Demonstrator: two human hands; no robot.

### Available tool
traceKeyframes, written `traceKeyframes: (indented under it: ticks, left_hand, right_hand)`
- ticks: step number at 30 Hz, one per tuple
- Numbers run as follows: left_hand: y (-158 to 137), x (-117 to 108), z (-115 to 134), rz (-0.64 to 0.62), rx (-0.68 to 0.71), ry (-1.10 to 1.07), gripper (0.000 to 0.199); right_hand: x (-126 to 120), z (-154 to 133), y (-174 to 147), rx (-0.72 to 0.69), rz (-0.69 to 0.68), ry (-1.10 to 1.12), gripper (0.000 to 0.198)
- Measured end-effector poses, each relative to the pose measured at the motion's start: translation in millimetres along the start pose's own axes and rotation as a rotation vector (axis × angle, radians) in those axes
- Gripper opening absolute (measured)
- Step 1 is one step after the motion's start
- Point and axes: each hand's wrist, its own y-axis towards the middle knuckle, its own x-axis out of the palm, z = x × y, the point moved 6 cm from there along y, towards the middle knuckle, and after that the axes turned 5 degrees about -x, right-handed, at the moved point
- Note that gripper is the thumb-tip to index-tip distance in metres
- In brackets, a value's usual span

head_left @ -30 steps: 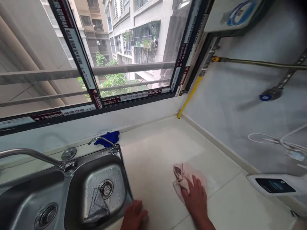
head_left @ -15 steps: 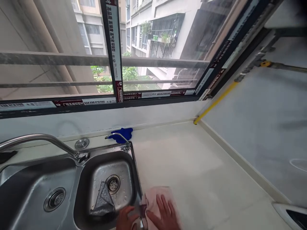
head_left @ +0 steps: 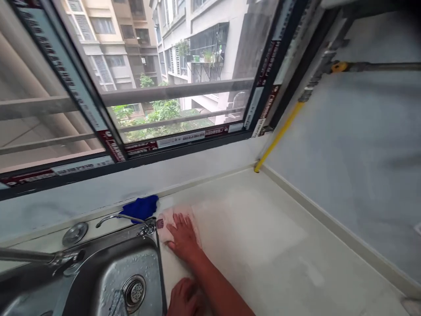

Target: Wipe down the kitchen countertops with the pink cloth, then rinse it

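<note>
My right hand (head_left: pixel 184 239) lies flat on a pale pink cloth (head_left: pixel 167 216), fingers spread, pressing it to the white countertop (head_left: pixel 237 237) just right of the small faucet. A dark purple tag shows at the cloth's left edge. Low in the view, beside the sink's right rim, is my left hand (head_left: pixel 184 298); its fingers are blurred and partly hidden, so I cannot tell whether they are closed. Behind the small faucet (head_left: pixel 125 218) lies a crumpled blue cloth (head_left: pixel 141 208).
A steel double sink (head_left: pixel 161 272) fills the lower left, with a large faucet (head_left: pixel 39 256) and a round metal cap (head_left: pixel 75 233) behind it. A grey wet-looking item (head_left: pixel 117 303) lies near the drain. A yellow pipe (head_left: pixel 279 136) rises at the back corner, below the window.
My right hand has slid the pink cloth away from me along the counter, toward the small faucet. My left hand stays near the front. The view has turned rightward.
</note>
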Motion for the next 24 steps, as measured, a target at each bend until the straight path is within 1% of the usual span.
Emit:
traceKeyframes:
  ticks: [1, 2, 3, 5, 7, 9, 11, 13, 14, 15, 16, 17, 19, 20, 21, 23, 24]
  left_hand:
    - [13.4, -0.4, 0.8, -0.032, -0.01, -0.015, 0.023]
    - [26.0, -1.6, -0.3, -0.059, -0.038, -0.024, 0.027]
    - [37.6, -3.6, -2.8, -0.078, -0.072, -0.027, 0.032]
    - [57.7, -9.0, -9.0, -0.084, -0.115, -0.007, 0.034]
    - [73.0, -13.7, -15.7, -0.064, -0.133, 0.036, 0.032]
    - [82.5, -14.2, -20.4, -0.064, -0.118, 0.083, 0.03]
    - [85.8, -11.6, -23.4, -0.075, -0.099, 0.131, 0.031]
    - [85.1, -7.8, -24.8, -0.082, -0.073, 0.188, 0.033]
    - [84.1, -5.9, -25.2, -0.082, -0.063, 0.219, 0.034]
    - [83.2, -4.1, -25.7, -0.085, -0.055, 0.247, 0.035]
    - [82.6, -2.5, -26.1, -0.089, -0.048, 0.271, 0.037]
    - [82.5, -1.2, -26.5, -0.093, -0.039, 0.287, 0.039]
    - [83.1, 0.5, -26.8, -0.105, -0.022, 0.298, 0.042]
    - [83.8, 0.5, -27.1, -0.106, -0.017, 0.297, 0.043]
    - [84.6, 0.0, -27.2, -0.104, -0.015, 0.293, 0.043]
    - [86.2, -1.8, -27.4, -0.096, -0.015, 0.28, 0.044]
    - [86.9, -2.9, -27.3, -0.091, -0.016, 0.274, 0.044]
  right_hand:
    - [-7.4, 10.9, -13.8, -0.013, 0.017, 0.002, 0.065]
    - [-17.4, 26.6, -31.8, 0.005, 0.046, -0.012, 0.065]
    - [-29.4, 46.2, -53.7, 0.053, 0.088, -0.043, 0.066]
    - [-55.7, 89.3, -108.3, 0.183, 0.184, -0.151, 0.072]
    - [-78.5, 127.7, -172.6, 0.284, 0.248, -0.285, 0.07]
    - [-94.9, 159.5, -238.6, 0.354, 0.249, -0.389, 0.064]
    - [-112.4, 190.8, -299.3, 0.491, 0.262, -0.48, 0.059]
    - [-134.2, 222.6, -343.7, 0.672, 0.305, -0.547, 0.059]
    - [-146.8, 238.7, -357.3, 0.776, 0.341, -0.564, 0.06]
    - [-160.1, 254.6, -364.5, 0.885, 0.386, -0.566, 0.063]
    - [-173.2, 269.7, -365.2, 0.996, 0.433, -0.553, 0.068]
    - [-185.5, 283.5, -359.7, 1.103, 0.479, -0.53, 0.075]
    - [-204.8, 304.1, -330.7, 1.259, 0.535, -0.472, 0.088]
    - [-211.2, 309.9, -308.5, 1.285, 0.539, -0.451, 0.09]
    - [-214.8, 312.2, -282.4, 1.266, 0.522, -0.431, 0.087]
    - [-212.1, 305.1, -227.4, 1.153, 0.457, -0.388, 0.071]
    - [-205.7, 295.0, -202.2, 1.076, 0.419, -0.363, 0.062]
